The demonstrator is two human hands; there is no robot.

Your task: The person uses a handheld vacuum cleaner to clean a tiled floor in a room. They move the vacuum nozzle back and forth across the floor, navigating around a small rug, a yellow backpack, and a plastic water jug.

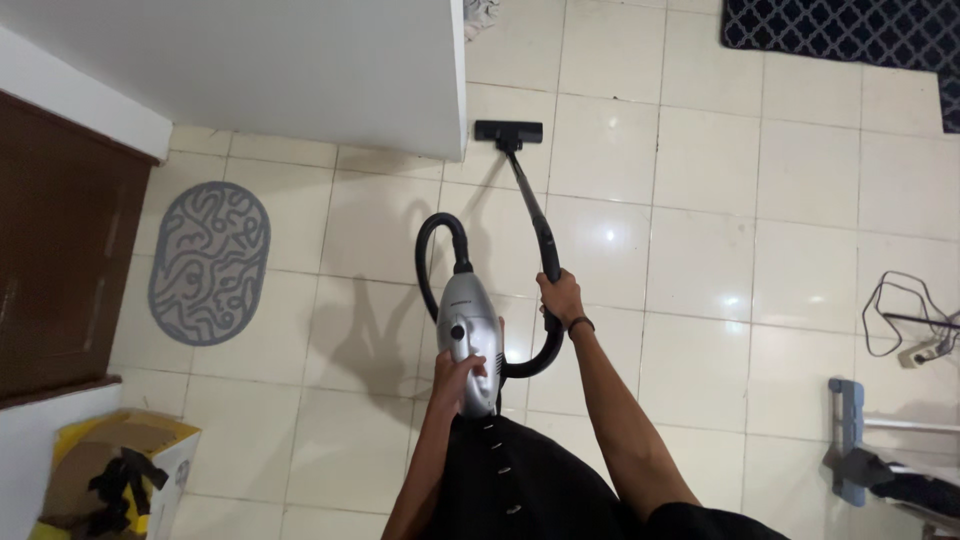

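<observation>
My left hand (457,376) grips the silver body of a handheld vacuum cleaner (468,325) held against my front. A black hose (432,250) loops up from it and curls round to the wand. My right hand (561,297) is closed on the black wand (530,205), arm stretched forward, a dark band on the wrist. The wand slants away to a black floor nozzle (508,131) resting flat on the cream tiled floor (700,260), right beside the corner of a white wall (455,100).
A grey oval mat (209,262) lies at the left by a dark brown door (60,250). A yellow cardboard box (115,475) sits bottom left. A dark patterned rug (850,30) is top right; cables and a power strip (915,330) at right.
</observation>
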